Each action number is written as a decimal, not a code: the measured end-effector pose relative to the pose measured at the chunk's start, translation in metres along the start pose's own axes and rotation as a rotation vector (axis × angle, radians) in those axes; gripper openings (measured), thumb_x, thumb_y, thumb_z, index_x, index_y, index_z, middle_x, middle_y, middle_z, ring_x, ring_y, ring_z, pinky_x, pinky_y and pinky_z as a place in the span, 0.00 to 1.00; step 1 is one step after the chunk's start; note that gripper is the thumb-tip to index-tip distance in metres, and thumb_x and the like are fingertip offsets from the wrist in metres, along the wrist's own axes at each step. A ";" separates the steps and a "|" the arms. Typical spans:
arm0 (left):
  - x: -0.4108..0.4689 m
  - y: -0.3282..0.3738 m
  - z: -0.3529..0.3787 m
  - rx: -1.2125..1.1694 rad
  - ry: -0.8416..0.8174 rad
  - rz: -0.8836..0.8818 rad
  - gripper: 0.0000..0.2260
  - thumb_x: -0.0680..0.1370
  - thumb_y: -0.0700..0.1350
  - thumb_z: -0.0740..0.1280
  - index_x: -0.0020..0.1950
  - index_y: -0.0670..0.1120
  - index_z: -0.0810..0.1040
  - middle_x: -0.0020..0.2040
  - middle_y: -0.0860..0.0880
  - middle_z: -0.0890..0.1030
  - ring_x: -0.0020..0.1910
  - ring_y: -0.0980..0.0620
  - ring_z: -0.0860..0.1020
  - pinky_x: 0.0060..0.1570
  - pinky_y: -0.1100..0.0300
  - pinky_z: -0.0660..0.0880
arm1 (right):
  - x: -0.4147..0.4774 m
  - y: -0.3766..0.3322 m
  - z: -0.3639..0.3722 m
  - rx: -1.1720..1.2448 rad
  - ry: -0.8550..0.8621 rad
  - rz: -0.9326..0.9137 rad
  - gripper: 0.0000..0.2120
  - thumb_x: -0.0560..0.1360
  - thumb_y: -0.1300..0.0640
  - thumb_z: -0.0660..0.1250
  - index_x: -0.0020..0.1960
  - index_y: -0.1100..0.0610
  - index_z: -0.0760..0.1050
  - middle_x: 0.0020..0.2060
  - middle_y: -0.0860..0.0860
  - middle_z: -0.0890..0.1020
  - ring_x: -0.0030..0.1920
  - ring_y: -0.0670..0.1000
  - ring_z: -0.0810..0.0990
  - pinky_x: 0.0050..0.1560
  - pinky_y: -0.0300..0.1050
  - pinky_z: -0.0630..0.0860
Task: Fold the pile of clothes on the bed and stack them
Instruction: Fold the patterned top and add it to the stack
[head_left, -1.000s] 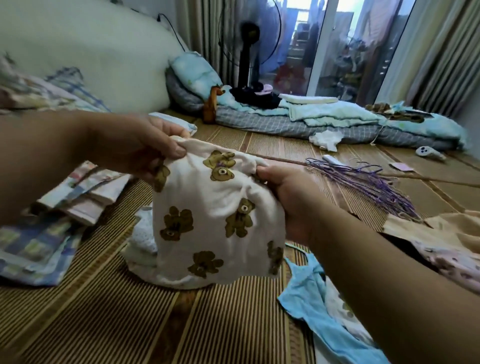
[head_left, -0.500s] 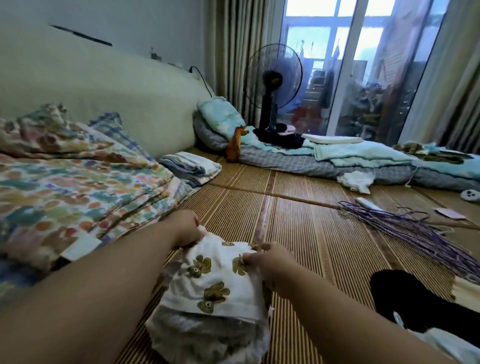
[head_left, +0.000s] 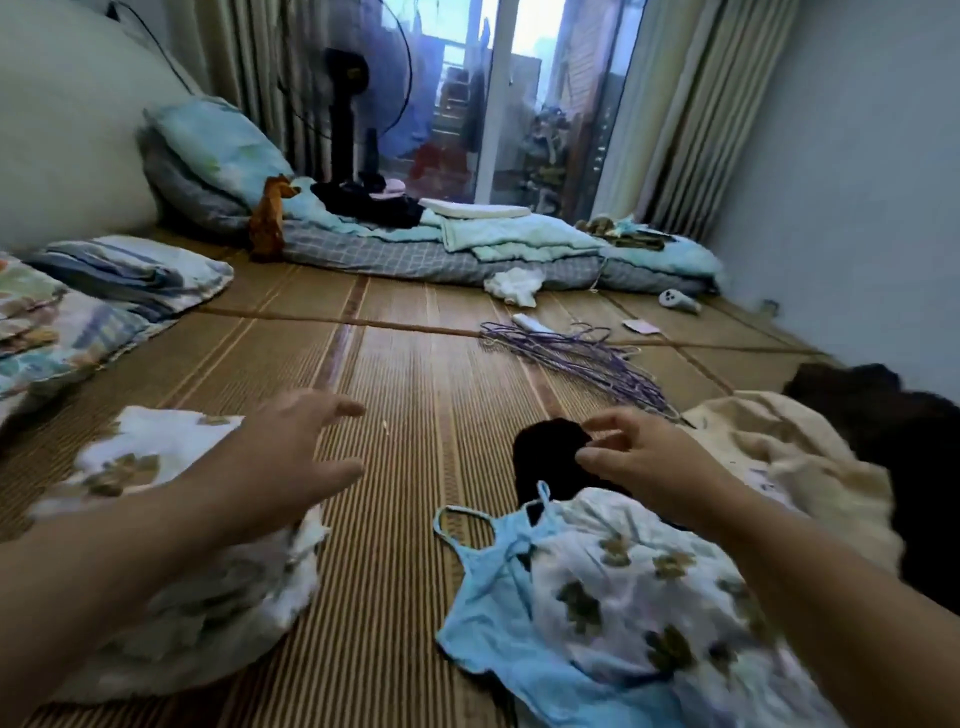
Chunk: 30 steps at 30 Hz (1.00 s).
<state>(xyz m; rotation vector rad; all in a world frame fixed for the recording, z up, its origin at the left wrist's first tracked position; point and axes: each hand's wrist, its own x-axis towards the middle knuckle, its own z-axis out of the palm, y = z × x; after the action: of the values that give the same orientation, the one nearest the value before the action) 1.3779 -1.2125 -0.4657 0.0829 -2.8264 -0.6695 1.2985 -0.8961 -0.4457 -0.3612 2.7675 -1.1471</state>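
The folded white bear-print garment (head_left: 130, 457) lies on top of a small stack of folded white clothes (head_left: 208, 608) at the lower left. My left hand (head_left: 291, 457) hovers just right of it, fingers spread, holding nothing. An unfolded pile lies at the lower right: a light blue strappy top (head_left: 498, 613), a second white bear-print piece (head_left: 639, 587), a black garment (head_left: 545, 457) and a cream one (head_left: 810, 457). My right hand (head_left: 639, 457) is over the black garment with fingers curled apart and nothing in them.
Everything sits on a woven straw mat (head_left: 415, 389). Purple hangers (head_left: 582, 358) lie beyond the pile. Folded patterned bedding (head_left: 67, 317) is stacked at the left. A thin mattress with pillows (head_left: 467, 249) and a standing fan (head_left: 348, 104) are at the far end.
Both hands have let go of the bear-print garment, which now rests folded on the left stack. The view has swung right, and my right hand has moved over the unfolded pile.
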 end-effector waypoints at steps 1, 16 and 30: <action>-0.006 0.018 0.014 -0.012 -0.043 0.047 0.24 0.72 0.53 0.72 0.67 0.58 0.70 0.67 0.53 0.72 0.61 0.56 0.69 0.60 0.55 0.68 | -0.012 0.023 -0.014 -0.095 0.040 0.041 0.19 0.72 0.53 0.73 0.62 0.52 0.75 0.46 0.47 0.82 0.40 0.42 0.82 0.39 0.38 0.78; -0.012 0.178 0.193 -0.004 -0.311 0.214 0.16 0.68 0.60 0.63 0.48 0.52 0.79 0.45 0.51 0.80 0.47 0.47 0.78 0.43 0.57 0.76 | -0.080 0.132 -0.039 -0.428 0.070 0.109 0.11 0.73 0.51 0.64 0.51 0.47 0.82 0.49 0.47 0.85 0.52 0.49 0.79 0.49 0.44 0.75; 0.024 0.216 0.019 -0.466 -0.222 0.168 0.13 0.82 0.51 0.57 0.44 0.46 0.76 0.43 0.43 0.80 0.41 0.46 0.77 0.43 0.53 0.73 | -0.062 -0.001 -0.115 0.247 0.514 -0.095 0.13 0.79 0.58 0.57 0.51 0.65 0.77 0.48 0.65 0.78 0.41 0.50 0.75 0.48 0.53 0.74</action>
<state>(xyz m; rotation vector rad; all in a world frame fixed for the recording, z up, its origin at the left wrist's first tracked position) 1.3497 -1.0133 -0.3803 -0.3232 -2.7485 -1.3416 1.3354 -0.8021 -0.3624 -0.1907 2.9864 -1.8054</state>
